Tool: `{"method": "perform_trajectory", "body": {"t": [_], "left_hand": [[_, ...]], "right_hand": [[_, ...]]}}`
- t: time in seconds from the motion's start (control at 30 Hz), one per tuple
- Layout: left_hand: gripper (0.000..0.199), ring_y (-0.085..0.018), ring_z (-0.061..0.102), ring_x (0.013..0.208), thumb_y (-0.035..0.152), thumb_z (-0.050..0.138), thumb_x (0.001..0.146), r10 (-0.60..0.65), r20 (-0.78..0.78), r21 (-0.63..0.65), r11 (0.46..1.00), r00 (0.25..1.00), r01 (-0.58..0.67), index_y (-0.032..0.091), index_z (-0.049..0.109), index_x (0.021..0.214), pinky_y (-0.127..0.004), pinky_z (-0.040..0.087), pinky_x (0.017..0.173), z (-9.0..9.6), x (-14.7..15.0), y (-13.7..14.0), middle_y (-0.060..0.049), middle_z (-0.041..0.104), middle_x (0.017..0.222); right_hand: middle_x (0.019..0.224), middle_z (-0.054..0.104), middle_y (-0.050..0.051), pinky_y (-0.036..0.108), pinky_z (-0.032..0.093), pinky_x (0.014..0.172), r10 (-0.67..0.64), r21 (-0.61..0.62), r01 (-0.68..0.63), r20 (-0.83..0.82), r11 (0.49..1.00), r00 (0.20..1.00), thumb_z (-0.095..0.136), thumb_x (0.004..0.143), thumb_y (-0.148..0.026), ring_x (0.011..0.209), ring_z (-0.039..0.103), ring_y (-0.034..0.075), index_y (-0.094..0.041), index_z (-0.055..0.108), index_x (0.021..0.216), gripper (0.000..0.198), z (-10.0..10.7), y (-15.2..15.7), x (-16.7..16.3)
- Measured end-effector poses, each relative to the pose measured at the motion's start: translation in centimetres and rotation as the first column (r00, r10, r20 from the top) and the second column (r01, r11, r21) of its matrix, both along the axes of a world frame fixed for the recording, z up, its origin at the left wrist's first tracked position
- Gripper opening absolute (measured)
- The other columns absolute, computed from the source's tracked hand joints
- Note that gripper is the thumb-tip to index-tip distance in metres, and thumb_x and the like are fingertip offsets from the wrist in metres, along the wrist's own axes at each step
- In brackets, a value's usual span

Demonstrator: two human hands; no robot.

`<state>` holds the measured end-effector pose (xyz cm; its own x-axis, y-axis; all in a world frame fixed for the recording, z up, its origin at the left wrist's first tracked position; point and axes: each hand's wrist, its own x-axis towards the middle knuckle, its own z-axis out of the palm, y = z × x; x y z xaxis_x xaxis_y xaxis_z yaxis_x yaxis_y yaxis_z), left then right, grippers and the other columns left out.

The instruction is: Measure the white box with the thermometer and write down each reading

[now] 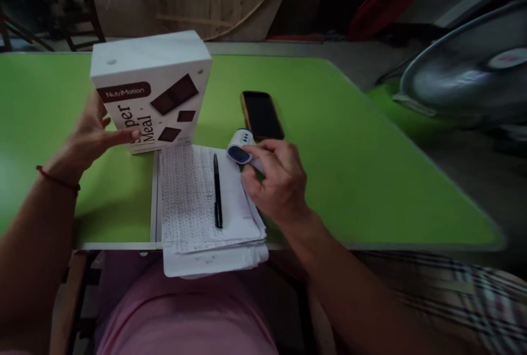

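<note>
My left hand (88,135) grips the left side of a white NutriMotion Super Meal box (164,108), thumb across its front. The box stands upright on the green table, behind the papers, with dark bars printed on it. My right hand (278,179) is closed around a white-and-blue handheld device (240,145) that looks like a thermometer gun; it has an oval blue-rimmed end and small blue buttons, and its lower part is hidden by my fingers. Just left of that hand, a black pen (217,193) rests on a stack of handwritten papers (189,201).
Behind the device lies a dark-screened phone (262,113) in a yellowish case on the green table (362,179). The papers overhang the table's front edge. A large round fan (465,64) stands at the right, and a wooden chair (84,15) is at the back left.
</note>
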<state>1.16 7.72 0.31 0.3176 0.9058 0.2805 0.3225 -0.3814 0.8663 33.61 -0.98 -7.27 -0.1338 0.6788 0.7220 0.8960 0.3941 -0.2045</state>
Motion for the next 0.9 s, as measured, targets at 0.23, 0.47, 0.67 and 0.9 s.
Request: {"method": "perform_trajectory", "body": {"t": [0.23, 0.47, 0.67, 0.9], "left_hand": [[0.071, -0.026, 0.061, 0.114, 0.037, 0.093, 0.063, 0.032, 0.154, -0.065, 0.998, 0.988, -0.022, 0.013, 0.054, 0.118, -0.043, 0.056, 0.095, -1.5, 0.9, 0.1, -0.008, 0.065, 0.125], [0.052, -0.023, 0.066, 0.109, 0.037, 0.087, 0.074, 0.027, 0.236, 0.038, 0.999, 0.971, -0.037, 0.017, 0.062, 0.115, -0.038, 0.06, 0.092, -0.3, 0.6, -1.1, -0.001, 0.07, 0.12], [0.043, -0.026, 0.073, 0.087, 0.044, 0.081, 0.078, -0.082, 0.206, -0.174, 0.978, 0.975, 0.119, 0.017, 0.071, 0.11, -0.036, 0.064, 0.069, 0.6, 0.9, -2.2, -0.007, 0.075, 0.103], [0.056, -0.028, 0.073, 0.089, 0.053, 0.079, 0.076, -0.12, -0.053, -0.254, 0.962, 0.991, 0.103, 0.017, 0.067, 0.117, -0.034, 0.062, 0.066, 0.8, 1.1, -2.5, -0.011, 0.074, 0.106]], "right_hand": [[0.092, 0.063, 0.016, 0.05, 0.048, 0.078, -0.249, -0.272, 0.293, 0.184, 0.917, 0.951, 0.056, 0.081, -0.031, 0.087, 0.058, 0.032, -0.014, 0.064, 0.112, 0.036, -0.6, 0.2, 1.5], [0.091, 0.065, 0.015, 0.044, 0.049, 0.068, -0.234, -0.377, 0.225, 0.023, 0.898, 0.972, 0.061, 0.074, -0.029, 0.079, 0.06, 0.03, -0.016, 0.066, 0.106, 0.035, -0.7, 1.2, 2.5], [0.086, 0.066, 0.009, 0.039, 0.049, 0.064, -0.256, -0.398, -0.083, -0.721, 0.914, 0.643, 0.075, 0.064, -0.038, 0.071, 0.059, 0.022, -0.021, 0.068, 0.092, 0.034, 3.6, -1.2, 0.9], [0.066, 0.055, 0.0, 0.024, 0.038, 0.047, -0.235, -0.113, -0.764, -0.971, 0.636, -0.052, 0.08, 0.061, -0.038, 0.053, 0.046, 0.011, -0.021, 0.068, 0.09, 0.035, 6.7, -6.9, -6.0]]}}
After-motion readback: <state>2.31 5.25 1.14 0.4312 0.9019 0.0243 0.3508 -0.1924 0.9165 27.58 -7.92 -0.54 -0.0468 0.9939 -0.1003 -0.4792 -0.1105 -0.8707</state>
